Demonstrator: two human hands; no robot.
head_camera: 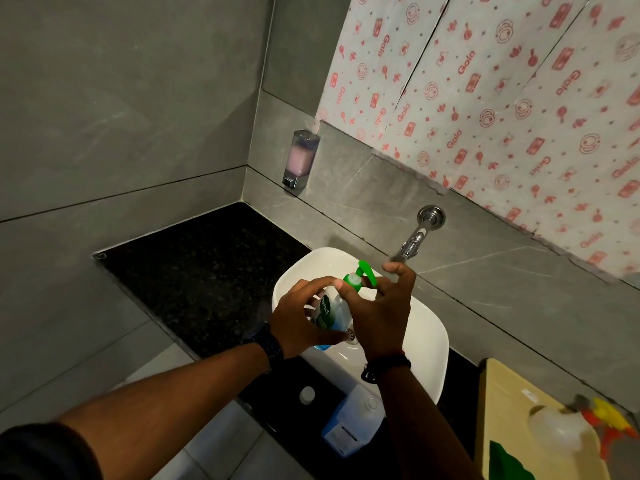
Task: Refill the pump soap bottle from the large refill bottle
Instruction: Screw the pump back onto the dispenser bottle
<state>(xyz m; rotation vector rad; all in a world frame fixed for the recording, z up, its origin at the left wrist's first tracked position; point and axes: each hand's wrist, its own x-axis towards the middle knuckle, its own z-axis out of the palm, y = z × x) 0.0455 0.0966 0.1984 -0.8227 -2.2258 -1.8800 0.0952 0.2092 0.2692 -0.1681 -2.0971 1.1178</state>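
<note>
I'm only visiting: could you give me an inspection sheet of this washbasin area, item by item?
Surface: dark speckled counter carrying a white basin.
Job's things: pump soap bottle held over the basin, green pump on top; large refill bottle on the counter's near edge, small white cap beside it.
Clutter: cardboard box at right, contents blurred.
Hands: left hand grips the bottle's body; right hand holds its green neck.
Cables: nothing seen.
Surroundings: grey tiles, wall tap, wall dispenser with pink soap, patterned sheet.
</note>
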